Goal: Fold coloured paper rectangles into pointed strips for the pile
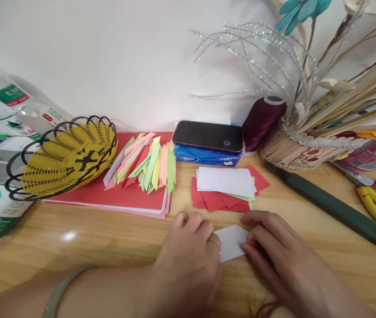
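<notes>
A small piece of white paper point(230, 242) lies on the wooden table between my hands, with a fold crease near its right end. My left hand point(191, 251), wearing a ring, is curled with its fingers closed on the paper's left end; the fingertips are partly hidden. At the other end, my right hand point(274, 247) pinches the folded corner between thumb and fingers. Just beyond the hands sits a stack of white paper slips point(226, 180) on top of red paper pieces point(208, 201), with a bit of green paper showing.
Folded coloured paper strips point(148, 163) lie on red sheets point(141, 201), beside a yellow woven basket point(65, 159). Behind are a phone point(208, 134) on a blue packet point(208, 157) and a maroon thread spool point(264, 121). A dark green cutter-like tool point(333, 203) and yellow-handled pliers point(373, 205) lie right.
</notes>
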Demonstrator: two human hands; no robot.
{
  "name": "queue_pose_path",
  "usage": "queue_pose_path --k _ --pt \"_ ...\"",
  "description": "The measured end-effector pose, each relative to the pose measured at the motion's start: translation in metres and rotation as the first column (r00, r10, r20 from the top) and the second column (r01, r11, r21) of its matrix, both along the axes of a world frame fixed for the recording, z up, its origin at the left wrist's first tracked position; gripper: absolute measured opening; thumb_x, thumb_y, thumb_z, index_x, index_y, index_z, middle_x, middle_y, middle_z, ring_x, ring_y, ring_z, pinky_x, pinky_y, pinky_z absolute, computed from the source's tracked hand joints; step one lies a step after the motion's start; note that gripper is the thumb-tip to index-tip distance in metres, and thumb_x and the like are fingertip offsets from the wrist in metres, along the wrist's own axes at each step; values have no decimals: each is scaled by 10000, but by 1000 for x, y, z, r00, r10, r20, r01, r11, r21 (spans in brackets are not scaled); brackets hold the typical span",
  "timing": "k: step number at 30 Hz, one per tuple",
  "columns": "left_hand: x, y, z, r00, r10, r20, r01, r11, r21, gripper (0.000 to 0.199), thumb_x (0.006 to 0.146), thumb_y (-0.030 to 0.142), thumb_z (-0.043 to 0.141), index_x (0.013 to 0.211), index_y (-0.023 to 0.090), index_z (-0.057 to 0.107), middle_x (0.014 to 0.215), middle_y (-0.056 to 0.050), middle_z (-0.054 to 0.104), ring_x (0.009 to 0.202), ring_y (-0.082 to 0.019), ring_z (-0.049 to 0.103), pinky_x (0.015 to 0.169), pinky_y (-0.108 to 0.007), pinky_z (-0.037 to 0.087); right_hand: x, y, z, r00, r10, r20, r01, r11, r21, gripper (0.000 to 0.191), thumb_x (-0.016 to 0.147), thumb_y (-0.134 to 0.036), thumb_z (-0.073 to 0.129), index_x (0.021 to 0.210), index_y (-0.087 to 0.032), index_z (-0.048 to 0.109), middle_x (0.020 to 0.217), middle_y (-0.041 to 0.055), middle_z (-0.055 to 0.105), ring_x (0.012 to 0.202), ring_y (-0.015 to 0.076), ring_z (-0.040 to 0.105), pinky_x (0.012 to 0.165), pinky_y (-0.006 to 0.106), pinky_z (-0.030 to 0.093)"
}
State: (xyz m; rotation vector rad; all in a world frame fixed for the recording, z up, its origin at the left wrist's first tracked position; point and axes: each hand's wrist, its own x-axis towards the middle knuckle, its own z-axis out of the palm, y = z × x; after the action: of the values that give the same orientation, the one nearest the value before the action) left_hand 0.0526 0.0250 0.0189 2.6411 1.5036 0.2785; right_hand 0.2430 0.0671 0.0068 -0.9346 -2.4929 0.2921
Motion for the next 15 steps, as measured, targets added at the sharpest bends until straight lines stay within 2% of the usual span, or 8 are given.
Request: queue_pose_path --k 4,9,13,15 --pt "-1 -2 2 1000 12 -5 -12 999 -40 141 802 180 475 722 141 585 748 -66 533 755 -239 422 650 -398 315 1 -1 -2 999 -18 33 18 1000 -14 159 873 -171 445 737 -195 522 945 98 545 884 207 547 735 347 496" --pt "-1 -6 4 998 42 -47 -47 991 -122 136 831 189 454 781 147 574 811 -69 529 791 -243 414 667 -404 325 5 -1 -6 993 -47 105 41 998 55 150 869 -211 462 732 -190 519 940 103 559 846 242 527 692 409 466" --pt "-1 -9 3 995 100 23 -96 985 -144 91 828 153 466 846 148 555 864 -63 510 810 -224 406 689 -378 321 8 2 -6 992 -48 118 44 999 30 112 872 -239 483 786 -182 526 938 101 552 840 240 525 692 409 456" --pt "-1 -10 0 994 89 56 -81 988 -129 128 800 120 502 901 173 559 888 -48 502 819 -210 408 692 -353 306 8 2 -6 991 -50 122 49 999 17 116 877 -239 474 789 -186 528 937 97 550 848 241 524 701 413 453"
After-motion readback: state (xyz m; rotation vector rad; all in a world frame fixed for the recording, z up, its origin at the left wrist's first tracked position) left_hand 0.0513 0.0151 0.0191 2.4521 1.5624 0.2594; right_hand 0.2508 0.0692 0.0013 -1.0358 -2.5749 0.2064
